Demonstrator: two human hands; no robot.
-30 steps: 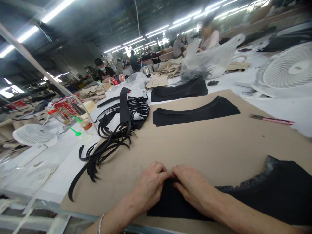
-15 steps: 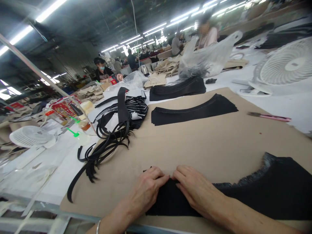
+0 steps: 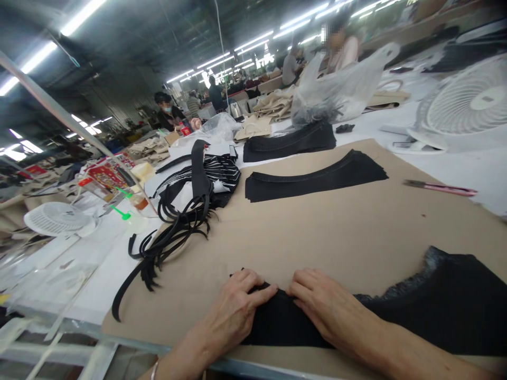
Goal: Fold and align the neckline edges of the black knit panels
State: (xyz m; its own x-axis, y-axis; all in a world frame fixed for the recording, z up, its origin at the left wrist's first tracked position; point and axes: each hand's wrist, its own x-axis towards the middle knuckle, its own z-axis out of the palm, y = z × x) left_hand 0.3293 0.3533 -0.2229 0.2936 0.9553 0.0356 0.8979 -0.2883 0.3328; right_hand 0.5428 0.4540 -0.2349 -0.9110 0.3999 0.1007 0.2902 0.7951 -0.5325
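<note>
Two bare hands, the left hand [image 3: 237, 303] and the right hand [image 3: 322, 298], curl nearly closed just beside each other, fingertips holding the upper edge of a broad, matte black fabric panel [image 3: 447, 311]. Doing this well probably means short sections, even fingertip pressure and no tugging. From the hands, the panel spreads flat toward three and four o'clock on a smooth beige sheet [image 3: 317, 232] over the white desk [image 3: 475, 169]; its concave edge looks rumpled and glossy grey near three. Farther off, toward one o'clock, lies a curved stack of black fabric pieces [image 3: 312, 179].
</note>
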